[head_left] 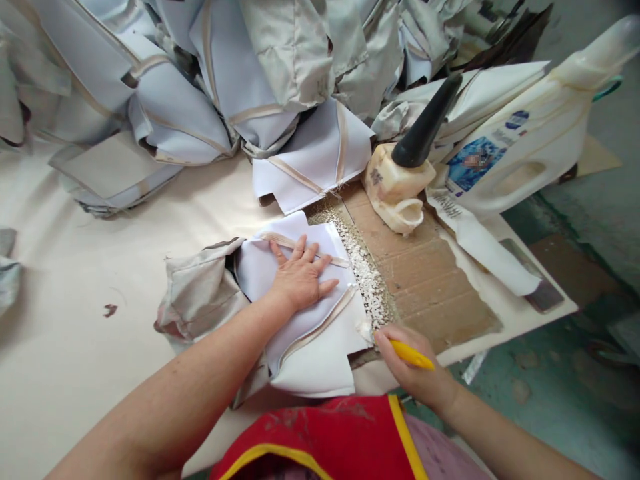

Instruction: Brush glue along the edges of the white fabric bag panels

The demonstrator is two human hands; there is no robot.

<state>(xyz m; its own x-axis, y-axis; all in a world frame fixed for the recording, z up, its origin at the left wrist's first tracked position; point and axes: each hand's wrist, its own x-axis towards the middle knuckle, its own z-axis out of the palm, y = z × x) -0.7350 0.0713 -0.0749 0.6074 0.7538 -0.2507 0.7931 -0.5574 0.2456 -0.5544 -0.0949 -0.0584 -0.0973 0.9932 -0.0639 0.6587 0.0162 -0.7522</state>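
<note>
My left hand (303, 277) lies flat with fingers spread on a white fabric piece (315, 370) with tan tape strips and a grey cloth part (200, 287) bunched at its left. My right hand (413, 363) is closed around a brush with a yellow handle (414, 355). The brush's whitish head touches the piece's right edge, near its lower corner. Beneath that edge runs a strip of speckled white residue (367, 280) on the cardboard (425, 280).
A glue-caked small container (395, 180) with a black cone-shaped top (427, 123) stands beyond the cardboard. Behind it leans a large white jug (530, 147). Piles of similar sewn pieces (180, 100) line the back of the table (100, 267), whose right edge drops to a greenish floor.
</note>
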